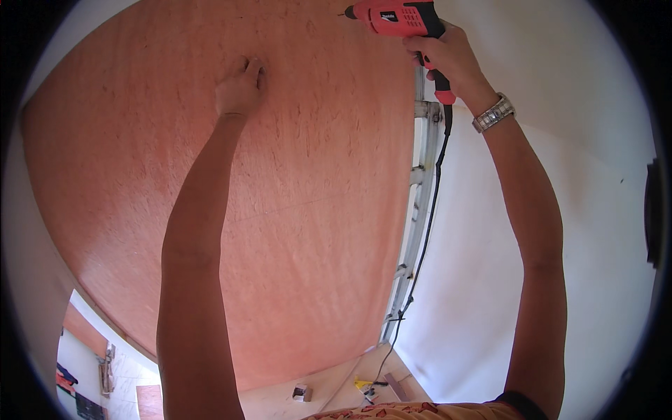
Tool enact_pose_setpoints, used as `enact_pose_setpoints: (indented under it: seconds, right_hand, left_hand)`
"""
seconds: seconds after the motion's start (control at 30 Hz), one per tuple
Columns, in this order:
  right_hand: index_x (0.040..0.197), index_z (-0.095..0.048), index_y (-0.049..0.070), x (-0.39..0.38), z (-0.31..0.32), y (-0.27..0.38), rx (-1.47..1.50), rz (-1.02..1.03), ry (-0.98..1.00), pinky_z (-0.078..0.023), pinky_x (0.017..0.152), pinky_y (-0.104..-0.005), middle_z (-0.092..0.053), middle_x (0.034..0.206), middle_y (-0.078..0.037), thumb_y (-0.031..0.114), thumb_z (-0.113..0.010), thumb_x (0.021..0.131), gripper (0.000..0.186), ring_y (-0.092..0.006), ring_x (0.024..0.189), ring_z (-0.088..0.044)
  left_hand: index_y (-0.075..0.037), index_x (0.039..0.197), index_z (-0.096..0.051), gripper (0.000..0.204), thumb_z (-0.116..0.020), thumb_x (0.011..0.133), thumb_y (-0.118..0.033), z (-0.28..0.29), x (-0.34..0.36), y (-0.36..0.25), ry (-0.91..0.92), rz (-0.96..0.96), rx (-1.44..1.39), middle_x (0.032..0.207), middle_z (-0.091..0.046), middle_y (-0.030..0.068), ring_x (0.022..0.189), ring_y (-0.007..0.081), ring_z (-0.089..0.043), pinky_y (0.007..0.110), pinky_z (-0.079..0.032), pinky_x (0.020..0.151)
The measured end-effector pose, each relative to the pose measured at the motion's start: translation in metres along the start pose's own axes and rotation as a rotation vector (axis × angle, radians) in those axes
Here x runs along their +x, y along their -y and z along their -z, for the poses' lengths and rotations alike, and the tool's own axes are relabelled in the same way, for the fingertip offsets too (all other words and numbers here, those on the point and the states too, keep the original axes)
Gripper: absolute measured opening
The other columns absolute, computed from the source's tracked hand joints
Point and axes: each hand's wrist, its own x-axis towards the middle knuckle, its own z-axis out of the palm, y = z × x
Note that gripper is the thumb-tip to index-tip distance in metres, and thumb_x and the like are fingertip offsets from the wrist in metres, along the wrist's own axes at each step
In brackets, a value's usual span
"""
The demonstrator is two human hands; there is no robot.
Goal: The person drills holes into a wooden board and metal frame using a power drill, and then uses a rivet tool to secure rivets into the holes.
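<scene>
A red and black power drill (pixel 402 19) is gripped in my right hand (pixel 451 63), its bit pointing left toward the upper part of a reddish plywood panel (pixel 315 154). The fingers wrap round the drill's handle, and a black cord (pixel 435 182) hangs down from its base. My left hand (pixel 240 87) is raised against the panel, left of the drill and a little lower. Its fingers are curled closed; whatever they hold, if anything, cannot be made out. Whether the drill bit touches the panel is unclear.
A metal frame (pixel 418 175) runs along the panel's right edge, beside a white wall (pixel 476 231). On the plywood surface below (pixel 339 381) lie a small open box (pixel 302 393) and a yellow tool (pixel 364 384). A doorway with various items appears at lower left.
</scene>
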Motion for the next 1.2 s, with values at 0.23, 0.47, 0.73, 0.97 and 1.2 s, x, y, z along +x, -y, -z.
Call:
enact_pose_setpoints:
  seconds: [0.23, 0.47, 0.73, 0.97, 1.2]
  right_hand:
    - [0.085, -0.067, 0.002, 0.035, 0.02, 0.016, 0.004, -0.068, 0.114, -0.048, 0.05, -0.0305, -0.065, 0.069, -0.007, 0.019, -0.071, 0.08, 0.018, -0.0152, 0.059, -0.061]
    - [0.068, -0.065, 0.002, 0.036, 0.023, 0.03, 0.034, -0.085, 0.07, -0.044, 0.045, -0.0327, -0.061, 0.06, -0.008, 0.018, -0.069, 0.077, 0.019, -0.0161, 0.05, -0.056]
    - [0.077, -0.067, -0.002, 0.022, 0.011, 0.054, -0.131, -0.054, 0.04, -0.047, 0.043, -0.0303, -0.063, 0.063, -0.007, 0.012, -0.068, 0.079, 0.014, -0.0145, 0.051, -0.059]
    - [0.096, -0.068, -0.002, 0.005, 0.01, 0.064, -0.222, 0.05, 0.06, -0.047, 0.042, -0.0305, -0.066, 0.066, -0.008, 0.011, -0.069, 0.08, 0.021, -0.0147, 0.051, -0.06]
    - [0.082, -0.067, -0.003, 0.029, 0.003, 0.042, -0.279, -0.063, 0.028, -0.046, 0.041, -0.0302, -0.064, 0.064, -0.008, 0.011, -0.068, 0.08, 0.014, -0.0152, 0.05, -0.06]
  left_hand:
    - [-0.02, 0.101, -0.061, 0.008, -0.061, 0.093, -0.023, -0.001, -0.003, 0.0, 0.014, 0.014, 0.026, 0.099, -0.063, 0.0022, 0.082, 0.0277, -0.069, 0.046, -0.059, 0.062]
    - [-0.021, 0.103, -0.061, 0.01, -0.06, 0.094, -0.025, 0.002, -0.006, 0.001, 0.035, 0.025, 0.028, 0.104, -0.064, 0.0014, 0.08, 0.0294, -0.069, 0.046, -0.058, 0.062]
    - [-0.021, 0.103, -0.061, 0.011, -0.06, 0.095, -0.027, 0.001, -0.006, 0.006, 0.024, 0.018, 0.006, 0.104, -0.063, 0.0006, 0.078, 0.029, -0.069, 0.047, -0.058, 0.062]
    - [-0.021, 0.103, -0.061, 0.009, -0.06, 0.095, -0.024, 0.002, -0.009, 0.004, 0.019, 0.022, 0.01, 0.103, -0.063, 0.0012, 0.083, 0.0296, -0.069, 0.046, -0.059, 0.065]
    - [-0.02, 0.106, -0.062, 0.012, -0.059, 0.095, -0.025, 0.005, -0.006, -0.002, 0.055, 0.016, -0.019, 0.107, -0.064, 0.002, 0.086, 0.0307, -0.069, 0.046, -0.059, 0.069]
